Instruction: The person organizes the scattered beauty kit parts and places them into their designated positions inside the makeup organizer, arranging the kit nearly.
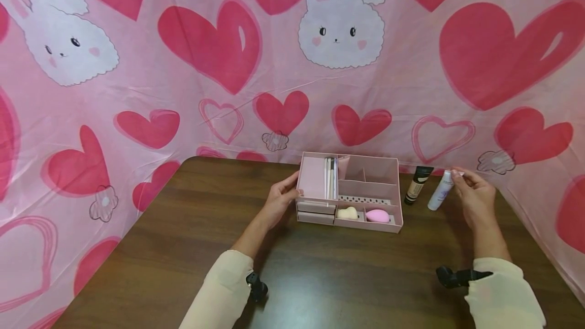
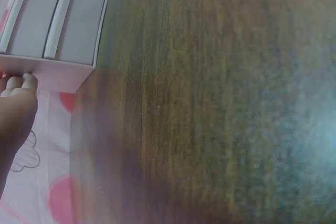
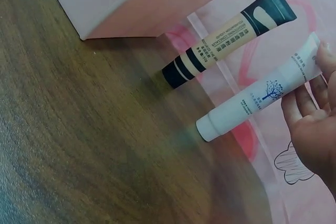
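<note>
A pink desktop organizer (image 1: 367,193) stands near the back of the table. My left hand (image 1: 280,198) rests against its left side; in the left wrist view the fingers (image 2: 16,83) touch the side wall by the two drawers (image 2: 79,19). Off the organizer's right side, my right hand (image 1: 477,199) pinches the flat upper end of a white cosmetic tube (image 3: 260,92) with a blue tree print. The tube's cap points down at the tabletop. Just left of it, a beige and black foundation tube (image 3: 220,40) stands on its cap, slightly tilted.
In the organizer are slim brushes (image 1: 330,176), a cream sponge (image 1: 347,213) and a pink makeup sponge (image 1: 378,216). Behind the dark wood table (image 1: 338,273) hangs a pink cloth (image 1: 274,70) with hearts and rabbits.
</note>
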The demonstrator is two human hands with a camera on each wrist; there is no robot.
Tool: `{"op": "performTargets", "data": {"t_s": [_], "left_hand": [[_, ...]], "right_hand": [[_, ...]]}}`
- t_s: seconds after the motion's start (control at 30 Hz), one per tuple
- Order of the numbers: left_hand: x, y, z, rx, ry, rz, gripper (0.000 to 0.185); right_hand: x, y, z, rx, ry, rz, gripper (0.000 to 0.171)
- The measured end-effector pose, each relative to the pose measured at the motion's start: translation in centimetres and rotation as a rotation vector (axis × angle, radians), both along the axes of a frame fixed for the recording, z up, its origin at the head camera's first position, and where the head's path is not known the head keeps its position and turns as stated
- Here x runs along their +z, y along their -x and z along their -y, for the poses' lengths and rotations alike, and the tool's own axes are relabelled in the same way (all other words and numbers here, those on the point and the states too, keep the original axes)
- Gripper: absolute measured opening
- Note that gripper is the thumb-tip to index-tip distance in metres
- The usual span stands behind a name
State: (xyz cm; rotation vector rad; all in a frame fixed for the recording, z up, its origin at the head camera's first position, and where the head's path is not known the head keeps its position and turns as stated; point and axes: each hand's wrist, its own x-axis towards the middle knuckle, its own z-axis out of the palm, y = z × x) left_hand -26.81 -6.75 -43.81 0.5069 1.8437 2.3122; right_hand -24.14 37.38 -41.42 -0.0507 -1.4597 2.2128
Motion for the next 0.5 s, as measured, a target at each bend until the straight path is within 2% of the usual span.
{"op": "performTargets", "data": {"t_s": [0.13,0.27,0.43,0.5], "left_hand": [[0.07,-0.09,-0.04,0.005,-0.006,0.005,0.065],[0.1,-0.06,-0.07,0.006,-0.005,0.012,0.065],[-0.03,0.13,-0.06,0.0,0.001,0.007,0.064],[-0.05,0.14,-0.03,-0.004,0.002,0.003,0.064]], "right_hand": [[0.1,0.2,0.27,-0.095,-0.042,0.057,0.026],[0.24,0.41,0.52,-0.184,-0.033,0.079,0.027],[0.13,0.59,0.71,-0.259,-0.033,0.023,0.027],[0.07,0.57,0.84,-0.271,-0.049,-0.009,0.021]]}}
